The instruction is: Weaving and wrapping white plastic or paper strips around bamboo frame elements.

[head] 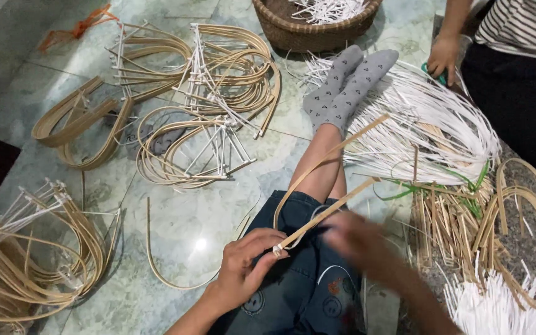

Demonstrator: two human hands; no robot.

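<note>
I sit on the floor with my legs stretched out, grey socks (pixel 345 84) on my feet. My left hand (pixel 248 263) pinches the crossed ends of a bent bamboo strip (pixel 317 162) over my lap, where a small white tie sits. The strip loops up over my legs, its two free ends pointing right. My right hand (pixel 353 237) is blurred just right of the left hand, close to the strip; whether it holds anything I cannot tell.
Bundles of bent bamboo strips tied with white sticks (pixel 215 93) lie on the marble floor ahead and at the left (pixel 32 260). A woven basket (pixel 314 28) stands at the top. White strips (pixel 429 118) and short bamboo sticks (pixel 448 223) pile up at the right, beside another person (pixel 516 68).
</note>
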